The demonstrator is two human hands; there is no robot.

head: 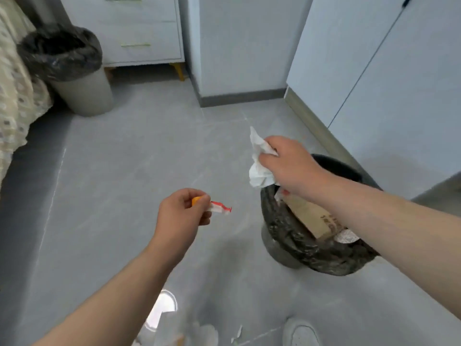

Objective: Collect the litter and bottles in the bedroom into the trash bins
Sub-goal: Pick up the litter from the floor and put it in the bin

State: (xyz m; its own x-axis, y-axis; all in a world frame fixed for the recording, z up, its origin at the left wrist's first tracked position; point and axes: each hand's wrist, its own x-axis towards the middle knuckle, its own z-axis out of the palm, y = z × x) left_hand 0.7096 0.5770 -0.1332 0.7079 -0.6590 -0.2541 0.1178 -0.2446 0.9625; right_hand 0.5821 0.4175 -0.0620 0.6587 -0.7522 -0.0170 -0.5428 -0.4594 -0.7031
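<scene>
Gripping a crumpled white paper tissue (259, 162) in curled fingers, the right hand (290, 167) is positioned over the left rim of the near round trash bin with a black plastic liner (280, 221). The tissue hangs at the rim's outer edge, not fully above the opening. The left hand (180, 216) pinches a small white wrapper with a red edge (221, 209) together with an orange scrap (196, 200) between thumb and fingertips. It is held left of the bin and apart from it, over the grey tiled floor (124, 171). The bin contains a brown cardboard box (309, 216) and a crinkled silvery-white item (346, 237). Step in hand, by judgement: depositing hand-held litter into the near bin. Next move: shift the right hand toward the bin centre and release, then bring the left hand over the opening and release likewise. The light tissue may drift, so a low release is advisable. Litter not yet collected: a white scrap (237, 335) and a blurred clear item (162, 308), possibly a bottle, lie on the floor near a pale shoe (301, 333). A second beige bin with black liner (84, 93) stands well apart, beside the patterned bed cover (12, 96).
</scene>
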